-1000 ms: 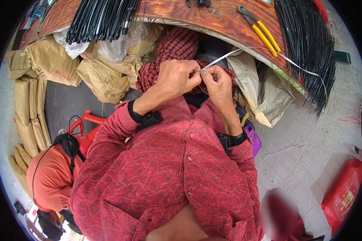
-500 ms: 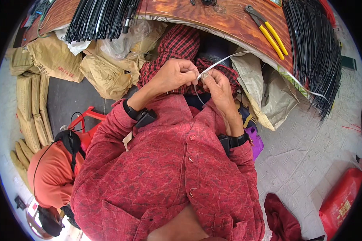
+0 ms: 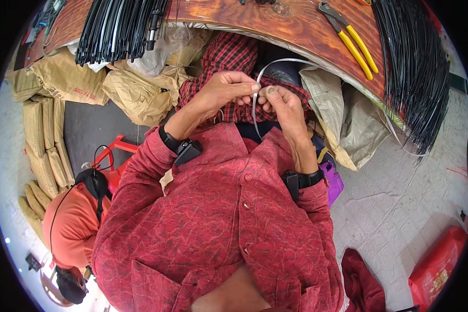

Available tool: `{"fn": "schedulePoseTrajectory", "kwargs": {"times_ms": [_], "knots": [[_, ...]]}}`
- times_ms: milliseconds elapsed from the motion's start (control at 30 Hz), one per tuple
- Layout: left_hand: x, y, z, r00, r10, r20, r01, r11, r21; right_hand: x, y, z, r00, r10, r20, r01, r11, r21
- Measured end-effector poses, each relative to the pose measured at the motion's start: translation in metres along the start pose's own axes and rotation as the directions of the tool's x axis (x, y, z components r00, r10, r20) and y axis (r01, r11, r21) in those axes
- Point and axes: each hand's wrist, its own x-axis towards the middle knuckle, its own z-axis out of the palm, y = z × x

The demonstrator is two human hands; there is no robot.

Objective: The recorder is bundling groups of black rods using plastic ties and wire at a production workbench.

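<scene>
Glossy varnished wooden tabletop (image 3: 275,26), matt plastic-gripped pliers (image 3: 351,39), smooth pale strip (image 3: 275,65), rough woven sacks (image 3: 135,93).

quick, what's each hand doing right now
Left hand: closed, pinching the thin white strip.
Right hand: closed, pinching the same strip.

Both forearms reach forward from red sleeves pushed back to the wrists, each wrist banded by a dark strap. The left hand (image 3: 224,89) is curled knuckles-up, its thumb and forefinger pressed together at the tips. The right hand (image 3: 285,106) sits just beside it — fingertips nearly meeting the left's — with its thumb (image 3: 272,91) turned up, nail showing, and fingers folded in a pinch. Elbows stay bent and tucked close.
</scene>
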Motion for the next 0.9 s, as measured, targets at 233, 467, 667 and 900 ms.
{"fn": "schedulePoseTrajectory", "kwargs": {"times_ms": [233,467,667,900], "knots": [[0.0016,0.0022,0.0030,1.000,-0.004,-0.024,0.004,1.000,-0.011,-0.0003,0.0010,-0.0016,0.999,0.001,0.032,-0.003,0.998,0.062],[0.0000,0.0037,0.0074,0.999,0.041,-0.010,-0.040,0.999,0.034,0.0007,-0.0026,0.0021,0.999,0.038,-0.003,-0.038,0.998,0.041],[0.0011,0.0017,0.0045,0.999,-0.031,0.011,0.032,0.999,-0.026,0.0021,-0.0014,0.0019,0.999,0.034,0.012,-0.035,0.997,0.062],[0.0019,0.0018,0.0054,0.997,0.003,0.072,-0.005,1.000,0.029,-0.0008,0.0023,0.0004,0.997,0.042,0.063,-0.049,0.992,0.119]]}}
